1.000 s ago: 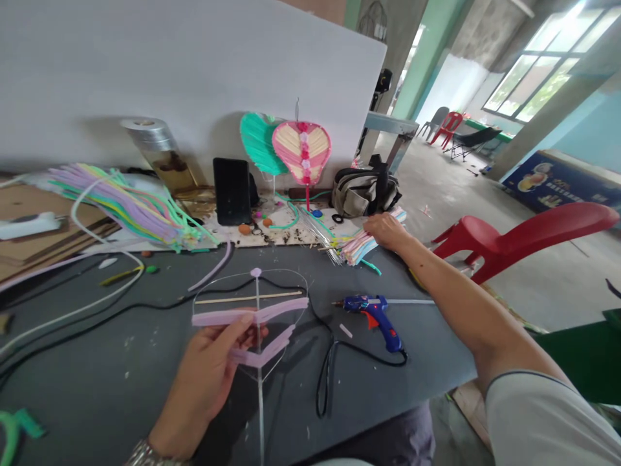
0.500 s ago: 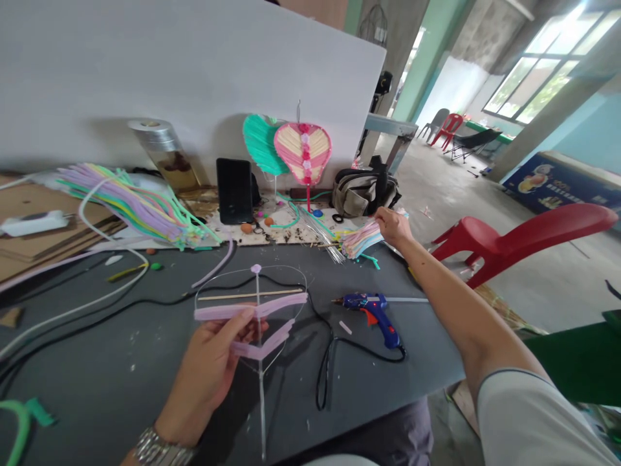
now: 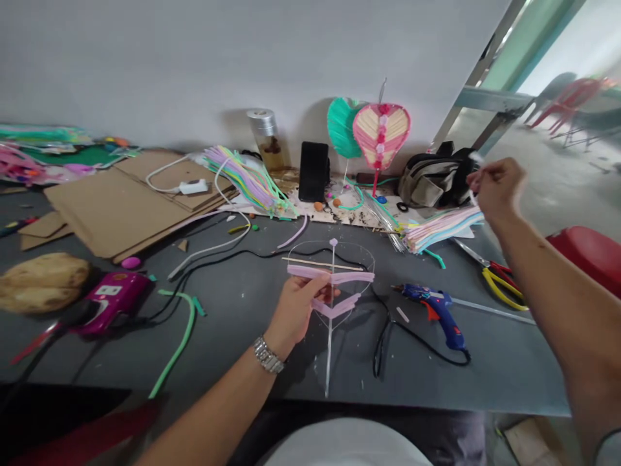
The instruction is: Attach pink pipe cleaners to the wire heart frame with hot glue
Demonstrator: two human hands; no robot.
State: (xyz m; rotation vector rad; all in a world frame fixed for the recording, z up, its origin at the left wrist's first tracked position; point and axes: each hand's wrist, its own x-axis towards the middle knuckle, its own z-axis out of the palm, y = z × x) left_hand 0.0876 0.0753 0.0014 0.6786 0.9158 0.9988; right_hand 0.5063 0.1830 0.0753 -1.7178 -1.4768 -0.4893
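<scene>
Wire heart frame [image 3: 332,285] carries two pink strips [image 3: 310,272].

On my table [image 3: 509,362], the hot glue gun [image 3: 433,315] lies right of the wire frame [image 3: 332,278], with scissors [image 3: 499,285] to its right. Behind the glue gun sits a bundle of straws [image 3: 439,230]. Cardboard sheets [image 3: 130,200] lie left, and a phone [image 3: 313,171] stands farther back before the wall panel [image 3: 194,65].
</scene>
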